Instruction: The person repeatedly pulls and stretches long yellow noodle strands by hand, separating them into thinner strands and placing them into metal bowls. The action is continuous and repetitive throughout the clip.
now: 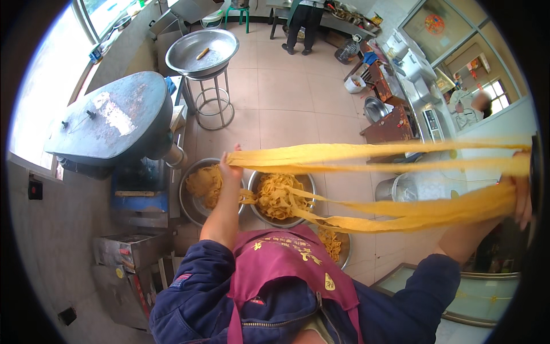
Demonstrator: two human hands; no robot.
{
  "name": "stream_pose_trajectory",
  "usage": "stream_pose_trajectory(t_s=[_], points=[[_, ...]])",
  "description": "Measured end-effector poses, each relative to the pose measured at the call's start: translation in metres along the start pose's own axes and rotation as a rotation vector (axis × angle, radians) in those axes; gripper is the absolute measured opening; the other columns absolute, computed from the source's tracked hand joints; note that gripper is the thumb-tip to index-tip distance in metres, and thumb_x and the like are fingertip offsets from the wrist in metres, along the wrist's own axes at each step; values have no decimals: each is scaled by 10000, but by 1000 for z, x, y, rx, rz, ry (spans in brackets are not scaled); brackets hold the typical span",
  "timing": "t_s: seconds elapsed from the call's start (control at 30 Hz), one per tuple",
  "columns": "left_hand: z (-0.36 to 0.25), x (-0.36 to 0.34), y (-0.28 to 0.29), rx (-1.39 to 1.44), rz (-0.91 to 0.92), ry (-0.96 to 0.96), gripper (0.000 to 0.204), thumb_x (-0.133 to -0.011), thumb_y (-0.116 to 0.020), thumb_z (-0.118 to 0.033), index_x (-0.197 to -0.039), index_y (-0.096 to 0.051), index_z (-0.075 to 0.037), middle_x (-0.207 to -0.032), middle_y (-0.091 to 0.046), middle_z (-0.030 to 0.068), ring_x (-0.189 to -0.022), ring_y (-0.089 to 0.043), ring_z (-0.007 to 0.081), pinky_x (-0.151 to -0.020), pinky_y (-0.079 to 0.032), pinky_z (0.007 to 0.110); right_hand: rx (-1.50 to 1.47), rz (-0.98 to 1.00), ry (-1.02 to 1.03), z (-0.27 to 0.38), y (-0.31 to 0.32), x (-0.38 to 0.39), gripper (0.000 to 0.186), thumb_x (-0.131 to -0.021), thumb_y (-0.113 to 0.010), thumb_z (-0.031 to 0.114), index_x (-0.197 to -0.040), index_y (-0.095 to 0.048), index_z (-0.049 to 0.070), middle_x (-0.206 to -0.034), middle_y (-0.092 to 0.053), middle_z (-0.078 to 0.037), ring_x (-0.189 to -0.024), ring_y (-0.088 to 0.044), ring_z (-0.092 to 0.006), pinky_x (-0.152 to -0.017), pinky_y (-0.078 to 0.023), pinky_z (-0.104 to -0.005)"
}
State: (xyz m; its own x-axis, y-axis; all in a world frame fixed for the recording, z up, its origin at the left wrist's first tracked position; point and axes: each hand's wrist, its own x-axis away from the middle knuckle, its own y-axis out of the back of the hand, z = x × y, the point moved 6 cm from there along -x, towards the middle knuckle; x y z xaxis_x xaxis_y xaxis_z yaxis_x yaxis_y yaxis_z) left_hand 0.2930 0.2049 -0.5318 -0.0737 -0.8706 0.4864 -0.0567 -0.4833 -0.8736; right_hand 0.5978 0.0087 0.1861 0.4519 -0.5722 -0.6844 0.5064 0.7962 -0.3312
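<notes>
Long, wide yellow noodle strips [321, 153] stretch between my two hands, slightly blurred. At their left end, my left hand [231, 164] is closed around them, above the metal bowls. My right hand [522, 195], far out at the right rim, grips the other end; its fingers are partly covered by the strips. Lower strips run from that hand down to a metal bowl [312, 184] heaped with yellow noodles [278, 196]. Left of it, another metal bowl [184, 200] holds more yellow strips [203, 184], partly behind my left forearm. A third bowl [345, 252] is half hidden by my apron.
A dark-lidded machine [123, 117] stands at the left. Beyond it, a wide metal basin [200, 43] with a small brown stick rests on a stand [215, 106]. A counter [427, 109] with a scale lines the right. One person [303, 26] stands far back, another [472, 106] behind glass.
</notes>
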Motion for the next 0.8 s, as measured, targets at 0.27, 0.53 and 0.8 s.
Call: stream_pose_trajectory(t_s=[0.27,0.53,0.8], points=[[-79,54,-18,-205,-14,53,307,-1024,-555,-60,-1310,-559,51,-1163,-662,121,-1008,-657,202,-948,-574,336,484,-233,-263,-25,107,75,519,-866,-501,-80,-1381,-453,-109,-992,-712,-165,-576,-687,-156,-516,-554,-233],[-7,229,-106,-503,143,293,383,-1048,-491,-98,-1406,-453,33,-1224,-645,229,-970,-678,273,-877,-602,395,943,9,-1451,-242,266,264,446,-901,-688,51,-1326,-595,-45,-1110,-737,-148,-1050,-721,-231,-948,-561,-362],[103,255,-118,-971,561,269,296,-1084,-452,-94,-1344,-499,39,-1191,-661,164,-1013,-713,234,-935,-591,380,-278,-539,-1584,-466,185,254,553,-1050,-564,480,-1287,-624,-16,-1072,-710,-84,-896,-665,-124,-823,-543,-284]])
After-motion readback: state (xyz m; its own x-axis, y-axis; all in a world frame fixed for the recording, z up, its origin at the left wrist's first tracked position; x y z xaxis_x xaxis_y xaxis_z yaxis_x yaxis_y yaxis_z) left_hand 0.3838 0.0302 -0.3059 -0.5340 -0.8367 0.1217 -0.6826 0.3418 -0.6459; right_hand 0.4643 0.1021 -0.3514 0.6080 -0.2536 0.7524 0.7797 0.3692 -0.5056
